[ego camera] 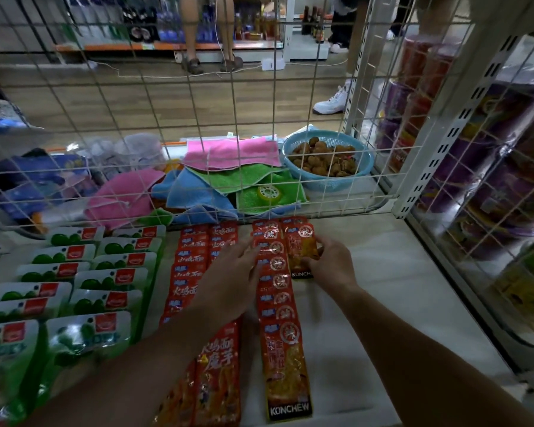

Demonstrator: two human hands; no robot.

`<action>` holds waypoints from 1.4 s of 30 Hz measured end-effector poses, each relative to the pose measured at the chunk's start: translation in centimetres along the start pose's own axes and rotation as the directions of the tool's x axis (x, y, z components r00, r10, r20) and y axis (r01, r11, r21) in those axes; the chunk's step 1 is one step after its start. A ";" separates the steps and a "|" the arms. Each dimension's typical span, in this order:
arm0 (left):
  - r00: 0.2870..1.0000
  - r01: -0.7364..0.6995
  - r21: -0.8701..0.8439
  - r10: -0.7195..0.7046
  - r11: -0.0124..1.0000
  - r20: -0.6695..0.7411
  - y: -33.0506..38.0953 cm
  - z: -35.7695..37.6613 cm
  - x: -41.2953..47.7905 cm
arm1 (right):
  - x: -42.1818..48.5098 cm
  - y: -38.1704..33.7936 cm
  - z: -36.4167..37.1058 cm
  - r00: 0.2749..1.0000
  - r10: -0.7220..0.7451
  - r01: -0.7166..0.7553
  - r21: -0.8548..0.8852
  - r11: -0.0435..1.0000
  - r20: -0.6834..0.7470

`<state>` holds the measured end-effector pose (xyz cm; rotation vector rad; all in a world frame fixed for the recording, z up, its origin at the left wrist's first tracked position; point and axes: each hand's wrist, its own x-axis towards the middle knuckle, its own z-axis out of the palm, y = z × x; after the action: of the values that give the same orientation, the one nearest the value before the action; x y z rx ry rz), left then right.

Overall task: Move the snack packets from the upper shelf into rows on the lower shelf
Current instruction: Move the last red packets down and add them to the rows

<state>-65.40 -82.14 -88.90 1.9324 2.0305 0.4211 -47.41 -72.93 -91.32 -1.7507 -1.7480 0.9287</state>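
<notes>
On the white lower shelf (392,291) lie rows of snack packets. Green and white packets (84,282) fill two rows at the left. Red packets (188,266) make two rows in the middle. A row of orange KONCHEW packets (282,343) overlaps toward me. My right hand (329,265) grips an orange KONCHEW packet (299,251) at the back of the shelf, just right of that row. My left hand (228,272) lies flat with spread fingers across the red rows, fingertips touching the orange row. The upper shelf is out of view.
A white wire grid (259,124) closes the back of the shelf. Behind it lie coloured cloths (228,155), a roll of tape (269,194) and a blue basket of brown nuts (327,161). A wire side panel (475,192) at the right fronts purple packages. People's legs (210,32) stand beyond.
</notes>
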 end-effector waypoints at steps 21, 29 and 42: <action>0.999 -0.003 -0.004 0.003 1.000 -0.046 -0.5 -1.3 -1.3 | -2.7 -1.7 -2.4 0.996 -0.089 0.087 -0.115 0.990 -0.012; 0.993 -0.048 0.016 0.050 0.999 -0.109 0.6 -5.4 -5.4 | -8.4 -5.4 -4.6 0.955 -0.291 0.297 -0.185 0.937 0.061; 0.975 -0.090 0.159 0.120 0.983 -0.189 3.1 -14.8 -13.0 | -19.1 -12.1 -9.2 0.871 -0.461 0.484 -0.452 0.749 0.168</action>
<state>-68.08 -95.01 -73.94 2.1732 2.1426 0.5183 -47.39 -90.11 -73.99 -1.4179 -2.4564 0.3219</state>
